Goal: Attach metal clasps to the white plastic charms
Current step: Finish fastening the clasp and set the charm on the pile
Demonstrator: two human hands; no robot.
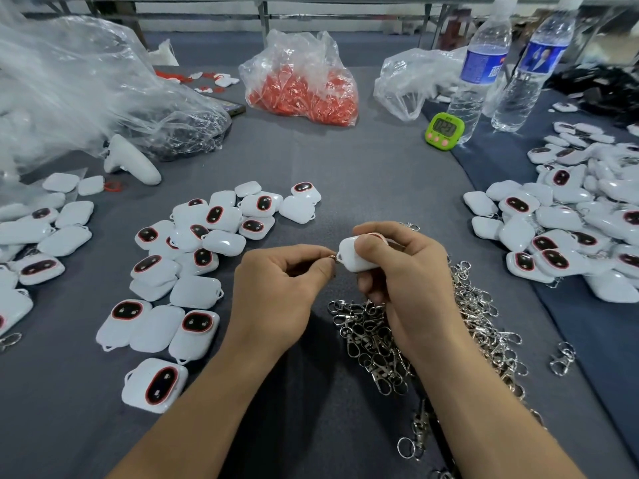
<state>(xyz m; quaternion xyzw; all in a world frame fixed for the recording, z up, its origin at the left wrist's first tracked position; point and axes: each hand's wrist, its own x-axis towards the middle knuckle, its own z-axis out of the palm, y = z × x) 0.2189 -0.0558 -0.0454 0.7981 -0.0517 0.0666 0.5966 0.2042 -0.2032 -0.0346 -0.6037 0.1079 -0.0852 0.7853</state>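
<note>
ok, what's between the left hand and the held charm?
Head view: a small metal ring, pinched by the left hand, at the loop of the charm the right hand grips.

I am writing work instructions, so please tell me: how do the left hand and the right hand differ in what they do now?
The left hand pinches a small metal piece with its fingertips; the right hand wraps round a white plastic charm. The left hand is above bare grey cloth; the right hand is above a heap of silver metal clasps. Both hands meet at the charm's small loop.
</note>
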